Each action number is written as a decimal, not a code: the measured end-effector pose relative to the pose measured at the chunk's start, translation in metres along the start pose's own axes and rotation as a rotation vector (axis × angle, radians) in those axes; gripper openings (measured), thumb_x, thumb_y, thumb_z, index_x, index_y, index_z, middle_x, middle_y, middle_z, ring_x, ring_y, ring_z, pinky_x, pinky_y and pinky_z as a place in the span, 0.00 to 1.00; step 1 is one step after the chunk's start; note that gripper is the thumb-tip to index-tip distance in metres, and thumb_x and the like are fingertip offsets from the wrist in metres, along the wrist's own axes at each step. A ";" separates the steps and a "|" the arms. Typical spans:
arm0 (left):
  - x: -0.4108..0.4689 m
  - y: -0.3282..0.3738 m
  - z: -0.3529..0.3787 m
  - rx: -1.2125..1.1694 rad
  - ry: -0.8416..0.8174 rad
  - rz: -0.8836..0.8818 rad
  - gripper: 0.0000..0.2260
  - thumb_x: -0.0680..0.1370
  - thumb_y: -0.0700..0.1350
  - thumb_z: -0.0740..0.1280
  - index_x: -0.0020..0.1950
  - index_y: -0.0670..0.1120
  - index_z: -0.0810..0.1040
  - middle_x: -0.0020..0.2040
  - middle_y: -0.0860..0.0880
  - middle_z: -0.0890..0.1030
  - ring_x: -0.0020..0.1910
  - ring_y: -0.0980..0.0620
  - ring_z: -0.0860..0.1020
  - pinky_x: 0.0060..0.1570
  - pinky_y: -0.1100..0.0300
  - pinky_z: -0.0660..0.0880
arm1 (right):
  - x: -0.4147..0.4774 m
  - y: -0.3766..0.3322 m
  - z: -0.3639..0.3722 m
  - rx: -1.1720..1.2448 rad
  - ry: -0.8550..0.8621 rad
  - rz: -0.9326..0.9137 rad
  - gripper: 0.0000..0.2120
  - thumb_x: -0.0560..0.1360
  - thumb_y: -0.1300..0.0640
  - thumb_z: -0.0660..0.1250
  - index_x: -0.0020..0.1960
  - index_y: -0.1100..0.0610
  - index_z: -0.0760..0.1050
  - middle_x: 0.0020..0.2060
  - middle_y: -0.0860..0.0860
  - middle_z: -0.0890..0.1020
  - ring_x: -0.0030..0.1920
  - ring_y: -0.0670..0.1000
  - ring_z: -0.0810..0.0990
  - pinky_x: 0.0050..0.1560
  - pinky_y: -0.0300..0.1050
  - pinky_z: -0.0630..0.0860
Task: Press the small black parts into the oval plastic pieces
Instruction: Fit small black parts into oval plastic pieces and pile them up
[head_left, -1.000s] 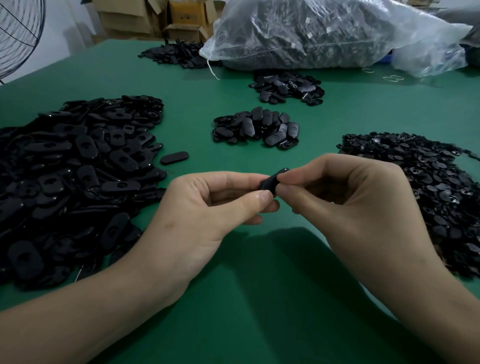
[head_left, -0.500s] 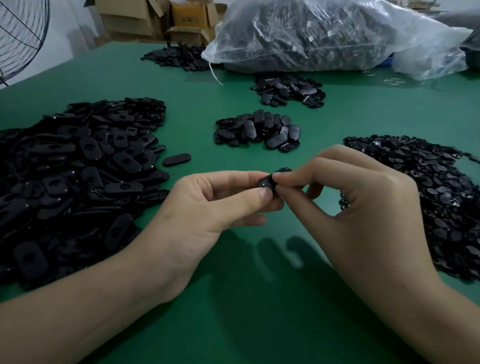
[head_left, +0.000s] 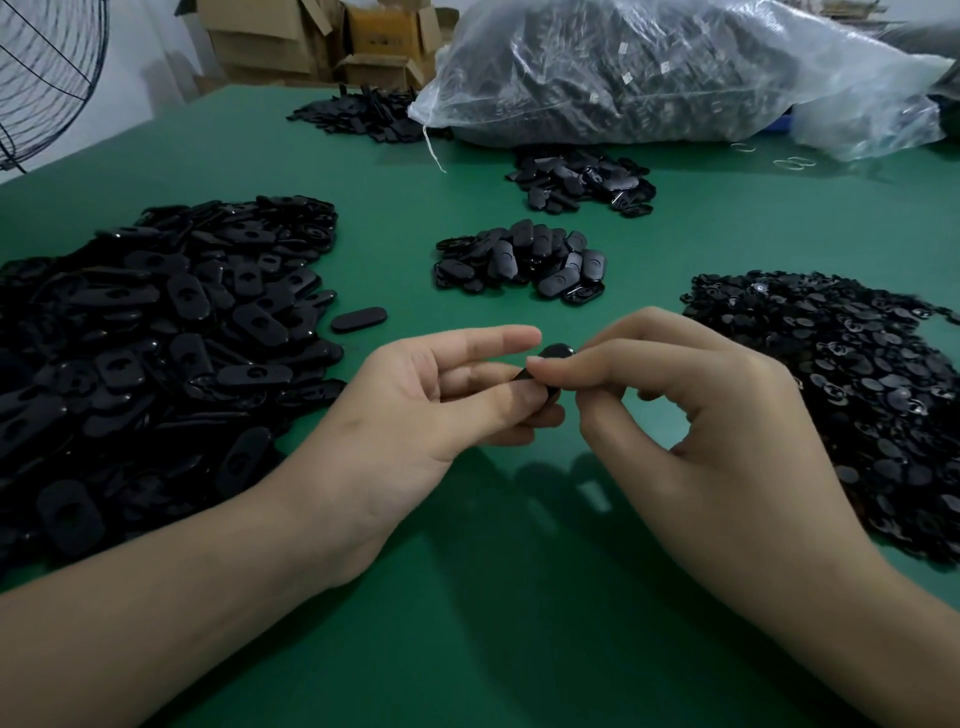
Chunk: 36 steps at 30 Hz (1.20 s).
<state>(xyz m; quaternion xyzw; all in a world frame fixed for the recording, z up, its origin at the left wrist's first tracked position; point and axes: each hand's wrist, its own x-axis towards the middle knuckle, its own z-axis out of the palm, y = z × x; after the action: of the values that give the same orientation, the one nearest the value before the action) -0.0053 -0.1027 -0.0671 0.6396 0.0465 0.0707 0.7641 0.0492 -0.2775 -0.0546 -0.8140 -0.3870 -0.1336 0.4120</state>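
Both hands meet above the middle of the green table (head_left: 467, 597). My left hand (head_left: 415, 405) holds a black oval plastic piece (head_left: 553, 356) between thumb and fingers, its index finger stretched out over it. My right hand (head_left: 701, 415) pinches the same piece from the right with thumb and forefinger; the fingers hide most of it, and I cannot make out a small part in it. A big heap of oval pieces (head_left: 156, 338) lies on the left. On the right spreads a heap of small black parts (head_left: 857, 389).
A small pile of ovals (head_left: 524, 260) sits just beyond the hands, another pile (head_left: 582, 179) behind it, a single oval (head_left: 359, 319) lies loose. A clear bag of parts (head_left: 649, 67), cardboard boxes (head_left: 311, 36) and a fan (head_left: 41, 78) stand at the back.
My left index finger has straightened out over the piece and the thumb slid lower. My right fingers have curled tighter onto the piece. The hands stayed in the same spot.
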 end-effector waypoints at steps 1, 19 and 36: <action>0.000 -0.001 0.001 0.020 0.000 0.017 0.16 0.71 0.44 0.74 0.58 0.46 0.84 0.49 0.45 0.88 0.47 0.52 0.87 0.45 0.65 0.80 | 0.000 -0.001 0.000 0.006 -0.002 0.005 0.13 0.74 0.59 0.66 0.50 0.48 0.86 0.42 0.43 0.81 0.46 0.46 0.80 0.45 0.32 0.70; -0.012 0.000 0.006 0.462 0.133 0.474 0.10 0.73 0.37 0.75 0.48 0.52 0.84 0.42 0.55 0.87 0.42 0.57 0.86 0.46 0.69 0.80 | 0.001 0.000 0.005 1.104 -0.185 0.538 0.05 0.69 0.61 0.74 0.44 0.55 0.83 0.36 0.53 0.78 0.36 0.48 0.74 0.38 0.37 0.74; -0.018 0.007 0.009 0.658 0.223 0.605 0.11 0.73 0.38 0.77 0.49 0.53 0.85 0.43 0.58 0.87 0.45 0.58 0.86 0.49 0.68 0.79 | 0.002 0.000 0.005 1.269 -0.226 0.578 0.07 0.68 0.64 0.73 0.45 0.57 0.83 0.41 0.56 0.80 0.38 0.48 0.78 0.42 0.38 0.78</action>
<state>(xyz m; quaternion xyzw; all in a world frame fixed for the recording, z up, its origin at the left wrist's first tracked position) -0.0218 -0.1137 -0.0594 0.8216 -0.0401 0.3403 0.4556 0.0500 -0.2730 -0.0568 -0.4956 -0.1990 0.3180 0.7834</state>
